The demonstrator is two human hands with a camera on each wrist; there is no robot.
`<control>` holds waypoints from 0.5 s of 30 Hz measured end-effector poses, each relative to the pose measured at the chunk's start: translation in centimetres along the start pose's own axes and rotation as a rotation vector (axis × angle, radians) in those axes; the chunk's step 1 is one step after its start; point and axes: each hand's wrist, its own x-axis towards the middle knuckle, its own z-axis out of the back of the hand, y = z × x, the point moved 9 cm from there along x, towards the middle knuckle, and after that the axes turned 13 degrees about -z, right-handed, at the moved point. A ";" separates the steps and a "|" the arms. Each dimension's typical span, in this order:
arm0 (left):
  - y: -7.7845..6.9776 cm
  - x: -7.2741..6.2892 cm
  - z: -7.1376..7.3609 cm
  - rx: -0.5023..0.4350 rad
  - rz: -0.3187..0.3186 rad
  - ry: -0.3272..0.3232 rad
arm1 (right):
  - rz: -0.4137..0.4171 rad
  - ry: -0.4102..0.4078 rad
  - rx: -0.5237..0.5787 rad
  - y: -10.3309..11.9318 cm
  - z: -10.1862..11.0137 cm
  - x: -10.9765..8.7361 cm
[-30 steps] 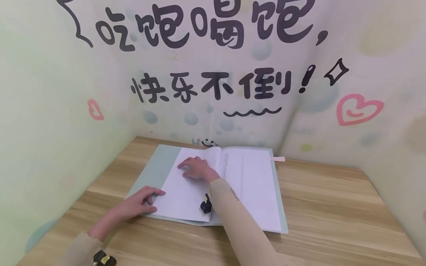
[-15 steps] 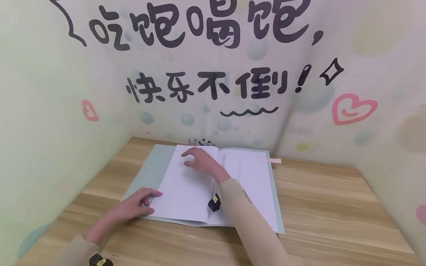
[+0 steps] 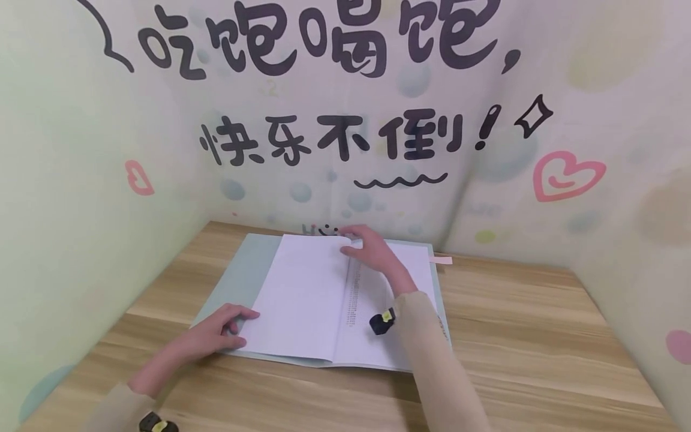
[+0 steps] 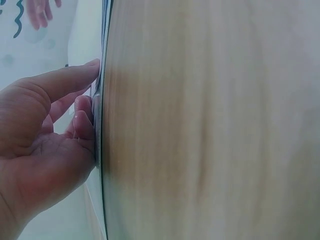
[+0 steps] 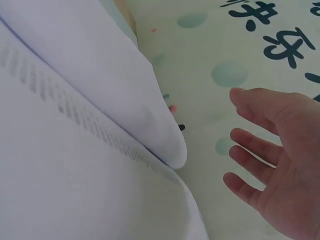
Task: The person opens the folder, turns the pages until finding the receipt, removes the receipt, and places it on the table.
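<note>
A booklet with a pale blue-green cover (image 3: 229,279) lies spread on the wooden table. Its left page (image 3: 302,294) looks mostly blank, while the right page (image 3: 372,336) carries a column of small print along the fold. My left hand (image 3: 218,330) rests at the lower left corner, thumb and index fingertips on the left page, the other fingers bent under the palm. Over the top end of the fold is my right hand (image 3: 372,249), fingers loosely spread and holding nothing. In the right wrist view this hand (image 5: 280,165) is apart from the pages.
A pink tab (image 3: 442,260) sticks out from the booklet's right edge. The table (image 3: 523,336) stretches to the right and in front. Printed wall sheets (image 3: 324,204) stand at the back and both sides. Dark straps with yellow marks (image 3: 382,322) are on both sleeves.
My right hand has moved from the middle of the left page up and then right to the top of the fold, uncovering the left page, which now lies flatter. The left hand stays put.
</note>
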 end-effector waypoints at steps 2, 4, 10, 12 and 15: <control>0.1 0.0 0.0 -0.001 -0.003 0.000 | -0.022 -0.017 0.017 -1.2 0.9 -0.4; 0.1 0.0 -0.1 0.000 -0.007 0.001 | -0.052 -0.027 0.029 -2.3 1.7 -0.8; 0.1 0.0 -0.1 0.003 -0.014 0.006 | -0.133 -0.086 0.051 -5.9 4.1 -2.1; 0.1 -0.1 -0.1 -0.001 -0.012 0.007 | -0.149 -0.111 0.064 -7.1 4.9 -2.4; 0.0 0.0 -0.1 -0.004 -0.011 0.009 | -0.174 -0.142 0.095 -8.9 6.0 -3.0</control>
